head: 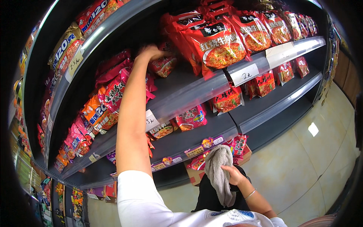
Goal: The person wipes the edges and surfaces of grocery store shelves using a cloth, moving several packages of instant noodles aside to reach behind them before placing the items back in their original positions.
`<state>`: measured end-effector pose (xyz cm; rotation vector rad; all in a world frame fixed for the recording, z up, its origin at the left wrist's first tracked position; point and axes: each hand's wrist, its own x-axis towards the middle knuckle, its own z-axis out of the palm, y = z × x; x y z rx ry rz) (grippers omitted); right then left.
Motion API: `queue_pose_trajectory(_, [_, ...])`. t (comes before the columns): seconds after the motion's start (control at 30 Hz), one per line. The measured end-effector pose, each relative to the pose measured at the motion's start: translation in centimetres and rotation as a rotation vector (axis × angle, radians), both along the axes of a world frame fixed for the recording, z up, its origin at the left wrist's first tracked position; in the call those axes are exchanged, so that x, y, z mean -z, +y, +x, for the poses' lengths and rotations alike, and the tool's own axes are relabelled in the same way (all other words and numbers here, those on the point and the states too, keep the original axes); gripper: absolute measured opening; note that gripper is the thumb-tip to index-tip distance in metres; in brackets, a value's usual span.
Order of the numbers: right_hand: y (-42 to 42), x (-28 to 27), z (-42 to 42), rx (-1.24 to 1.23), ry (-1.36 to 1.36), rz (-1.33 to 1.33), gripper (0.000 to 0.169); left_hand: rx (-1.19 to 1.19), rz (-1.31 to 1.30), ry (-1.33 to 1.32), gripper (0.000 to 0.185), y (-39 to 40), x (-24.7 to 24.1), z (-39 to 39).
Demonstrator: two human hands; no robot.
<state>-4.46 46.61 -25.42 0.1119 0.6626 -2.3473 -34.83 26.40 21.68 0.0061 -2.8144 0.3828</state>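
Note:
My left hand (153,53) reaches deep onto the upper shelf, at a dark red noodle packet (163,65); the fingers are blurred, so their grip cannot be told. To its right stand large red instant noodle packets (222,46), and to its left lie pink noodle packets (113,92). My right hand (234,174) holds a grey cloth (219,170), which hangs down in front of my dark trousers, low in the view.
A clear plastic price rail (192,93) with handwritten tags runs along the shelf edge. More noodle packets (227,100) stand on the shelf below. A cardboard box (245,156) with packets is on the tiled floor (295,159). At the far left are other shelves with goods.

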Motion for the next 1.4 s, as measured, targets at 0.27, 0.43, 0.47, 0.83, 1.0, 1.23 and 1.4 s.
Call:
queue_pose_trajectory(0.27, [0.1,0.6,-0.1,0.018,-0.056,0.018,0.039,-0.014,0.074,0.147,0.062,3.2,-0.3,4.7])
queue_pose_trajectory(0.43, [-0.4,-0.1,0.3,0.041,-0.021,0.026,0.039,-0.030,0.180,-0.062,0.064,2.3,-3.2,5.4])
queue_pose_trajectory(0.47, [-0.4,-0.2,0.3,0.045,-0.010,0.028,0.039,0.041,0.224,-0.060,0.060,1.8,-3.5,5.9])
queue_pose_trajectory(0.83, [1.3,2.9,0.2,0.039,-0.083,-0.173,0.044,0.569,0.945,0.412,0.050,-5.5,5.1,28.5])
queue_pose_trajectory(1.0, [2.6,4.0,2.1,0.128,-0.048,-0.409,0.048,0.269,1.609,0.301,0.068,-15.9,16.4,40.2])
queue_pose_trajectory(1.23, [4.3,5.8,3.9,0.227,-0.015,-0.381,0.047,-0.210,1.946,-0.248,0.067,-17.5,37.5,45.3])
queue_pose_trajectory(1.4, [4.4,4.6,3.3,0.167,0.000,-0.283,0.050,-0.177,2.239,-0.115,0.053,-17.6,40.0,42.9])
